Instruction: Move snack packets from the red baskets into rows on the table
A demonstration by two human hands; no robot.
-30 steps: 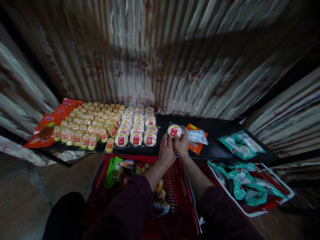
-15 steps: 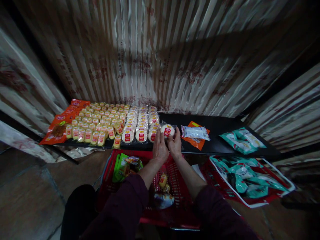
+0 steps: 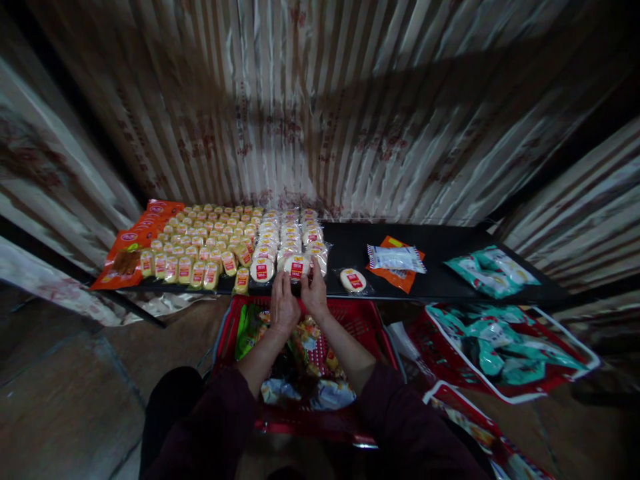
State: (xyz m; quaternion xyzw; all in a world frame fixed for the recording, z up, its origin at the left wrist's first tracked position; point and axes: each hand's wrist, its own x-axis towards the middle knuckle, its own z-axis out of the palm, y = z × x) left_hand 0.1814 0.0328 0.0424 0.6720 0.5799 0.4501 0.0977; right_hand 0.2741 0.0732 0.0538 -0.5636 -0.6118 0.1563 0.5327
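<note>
My left hand (image 3: pixel 285 305) and my right hand (image 3: pixel 315 291) are closed on either side of a round white wrapped rice cracker (image 3: pixel 296 268) with a red label. It is at the front of the middle column of similar crackers, level with the shelf's near edge. Behind it and to its left, more wrapped crackers (image 3: pixel 263 269) stand in overlapping columns. One single cracker (image 3: pixel 353 281) lies apart on the shelf, right of my hands. Farther left are rows of small yellow wrapped cakes (image 3: pixel 185 269).
The black shelf (image 3: pixel 345 240) also carries orange packets (image 3: pixel 125 260), a white-and-blue packet (image 3: pixel 396 259) on an orange one, and teal bags (image 3: pixel 490 272). Below stand a red basket (image 3: pixel 367 327) of mixed snacks and another basket (image 3: pixel 545 393) of teal bags. A curtain (image 3: pixel 320 100) hangs behind.
Both hands have moved left, from a cracker at the right to one at the middle column. A cracker now lies alone on the shelf where the hands were.
</note>
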